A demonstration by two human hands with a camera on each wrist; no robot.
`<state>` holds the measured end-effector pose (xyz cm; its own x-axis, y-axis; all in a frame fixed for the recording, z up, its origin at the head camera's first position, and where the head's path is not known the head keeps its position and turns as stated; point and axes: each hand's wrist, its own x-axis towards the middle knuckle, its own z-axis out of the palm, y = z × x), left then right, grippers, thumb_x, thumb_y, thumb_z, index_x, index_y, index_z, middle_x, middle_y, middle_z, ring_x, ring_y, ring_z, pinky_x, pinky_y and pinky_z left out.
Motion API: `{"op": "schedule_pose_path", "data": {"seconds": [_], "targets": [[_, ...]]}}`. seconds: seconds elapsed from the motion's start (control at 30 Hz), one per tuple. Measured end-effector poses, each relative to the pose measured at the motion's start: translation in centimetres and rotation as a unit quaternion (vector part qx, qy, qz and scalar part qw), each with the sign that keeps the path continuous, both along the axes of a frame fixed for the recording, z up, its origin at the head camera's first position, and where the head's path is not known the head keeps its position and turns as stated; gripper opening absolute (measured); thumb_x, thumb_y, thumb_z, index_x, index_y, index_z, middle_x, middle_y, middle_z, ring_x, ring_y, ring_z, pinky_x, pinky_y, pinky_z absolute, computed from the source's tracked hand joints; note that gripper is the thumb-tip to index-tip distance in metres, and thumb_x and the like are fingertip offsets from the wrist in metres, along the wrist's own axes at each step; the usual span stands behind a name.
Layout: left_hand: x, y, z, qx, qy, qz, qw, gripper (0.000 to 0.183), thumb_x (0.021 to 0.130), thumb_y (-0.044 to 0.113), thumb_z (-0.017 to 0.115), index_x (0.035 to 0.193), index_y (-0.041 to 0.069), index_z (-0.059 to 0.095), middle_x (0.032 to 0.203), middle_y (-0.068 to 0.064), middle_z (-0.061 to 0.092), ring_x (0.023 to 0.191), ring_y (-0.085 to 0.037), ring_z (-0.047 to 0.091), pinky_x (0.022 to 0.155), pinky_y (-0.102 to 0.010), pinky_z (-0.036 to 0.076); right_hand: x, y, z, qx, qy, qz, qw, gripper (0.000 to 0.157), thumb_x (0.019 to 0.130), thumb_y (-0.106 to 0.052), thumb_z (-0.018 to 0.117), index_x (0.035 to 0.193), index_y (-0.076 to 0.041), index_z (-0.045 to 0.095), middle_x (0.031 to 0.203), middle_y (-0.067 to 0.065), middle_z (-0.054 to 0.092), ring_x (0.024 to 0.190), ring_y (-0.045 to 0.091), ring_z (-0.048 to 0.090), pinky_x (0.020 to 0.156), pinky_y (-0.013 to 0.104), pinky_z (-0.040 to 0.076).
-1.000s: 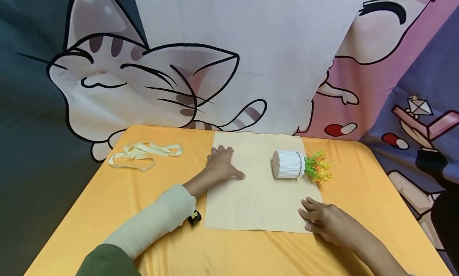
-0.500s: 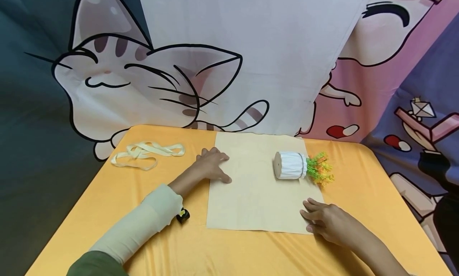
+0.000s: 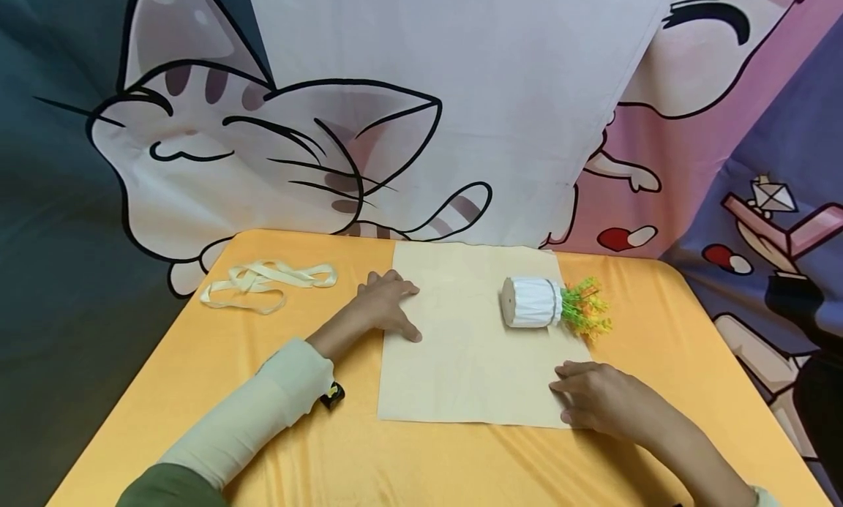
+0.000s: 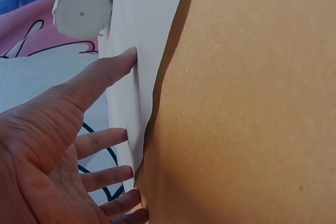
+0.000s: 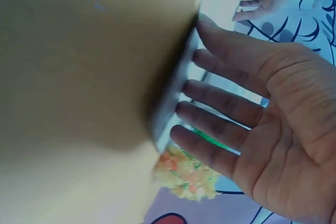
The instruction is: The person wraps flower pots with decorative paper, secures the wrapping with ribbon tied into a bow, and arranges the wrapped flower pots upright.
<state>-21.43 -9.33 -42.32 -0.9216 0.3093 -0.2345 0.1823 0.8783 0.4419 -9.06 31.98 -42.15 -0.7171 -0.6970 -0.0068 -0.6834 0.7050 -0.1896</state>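
Observation:
A cream sheet [image 3: 461,368] lies flat on the table. My left hand [image 3: 385,302] spreads over its left edge, thumb and fingertips on the sheet. In the left wrist view that hand [image 4: 58,145] has its fingers apart, thumb tip on the sheet [image 4: 152,40]. At the lower right corner rests my right hand [image 3: 606,401], fingers extended onto the sheet. The right wrist view shows the right hand [image 5: 273,114] with fingertips along the sheet's edge. A white pleated pot [image 3: 532,302] lies on its side on the sheet, its yellow and orange artificial flowers [image 3: 586,308] pointing right.
A loose cream ribbon [image 3: 263,280] lies looped at the table's back left. The table [image 3: 421,463] wears a yellow-orange cloth. A cartoon-printed curtain [image 3: 500,126] hangs right behind its back edge.
My left hand has slid left from inside the sheet to its left edge. The right hand stays at the lower right corner, shifting only slightly. The pot and ribbon stay put.

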Motion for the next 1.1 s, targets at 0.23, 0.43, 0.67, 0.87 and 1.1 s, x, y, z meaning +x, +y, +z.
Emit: {"op": "schedule_pose_path", "data": {"seconds": [0.23, 0.43, 0.67, 0.87, 1.1], "targets": [[0.0, 0.1, -0.1, -0.003, -0.001, 0.001, 1.0000, 0.093, 0.077, 0.045, 0.106, 0.158, 0.020, 0.067, 0.163, -0.012, 0.055, 0.144, -0.043, 0.043, 0.117, -0.060, 0.041, -0.8, -1.6, 2.0, 0.020, 0.010, -0.035, 0.999, 0.007, 0.091, -0.025, 0.092, 0.095, -0.026, 0.086, 0.105, -0.009, 0.082, 0.101, 0.022, 0.078, 0.074, 0.039, 0.067], [-0.1, 0.1, -0.1, -0.001, -0.001, 0.001, 1.0000, 0.094, 0.076, 0.045, 0.106, 0.157, 0.020, 0.067, 0.161, -0.012, 0.056, 0.140, -0.042, 0.044, 0.113, -0.057, 0.042, -2.9, -3.7, 5.2, -0.018, 0.098, -0.061, 0.993, 0.035, 0.087, -0.020, 0.099, 0.119, -0.013, 0.087, 0.117, 0.007, 0.084, 0.106, 0.033, 0.081, 0.081, 0.054, 0.069], [0.0, 0.2, -0.2, 0.001, 0.002, 0.003, 1.0000, 0.093, 0.075, 0.043, 0.106, 0.157, 0.019, 0.068, 0.160, -0.012, 0.057, 0.140, -0.042, 0.044, 0.114, -0.058, 0.042, -7.6, -4.9, 6.1, -0.007, 0.079, -0.094, 0.992, 0.085, 0.082, -0.026, 0.103, 0.156, -0.007, 0.066, 0.158, 0.022, 0.066, 0.140, 0.051, 0.066, 0.111, 0.074, 0.056], [0.0, 0.3, -0.4, 0.002, 0.003, 0.002, 1.0000, 0.092, 0.076, 0.043, 0.106, 0.156, 0.019, 0.068, 0.160, -0.012, 0.057, 0.141, -0.043, 0.044, 0.114, -0.059, 0.042, -10.3, -5.2, 5.9, 0.034, 0.022, -0.106, 0.994, 0.099, 0.079, -0.027, 0.102, 0.164, -0.006, 0.057, 0.166, 0.023, 0.059, 0.145, 0.051, 0.062, 0.110, 0.071, 0.057], [0.1, 0.0, -0.5, 0.007, 0.006, 0.004, 0.9999, 0.092, 0.076, 0.042, 0.106, 0.157, 0.019, 0.067, 0.162, -0.012, 0.056, 0.143, -0.043, 0.043, 0.116, -0.059, 0.040, -11.1, -5.8, 5.6, 0.040, 0.006, -0.109, 0.993, 0.084, 0.082, -0.019, 0.097, 0.158, -0.004, 0.064, 0.154, 0.026, 0.068, 0.129, 0.045, 0.072, 0.098, 0.064, 0.064]]}}
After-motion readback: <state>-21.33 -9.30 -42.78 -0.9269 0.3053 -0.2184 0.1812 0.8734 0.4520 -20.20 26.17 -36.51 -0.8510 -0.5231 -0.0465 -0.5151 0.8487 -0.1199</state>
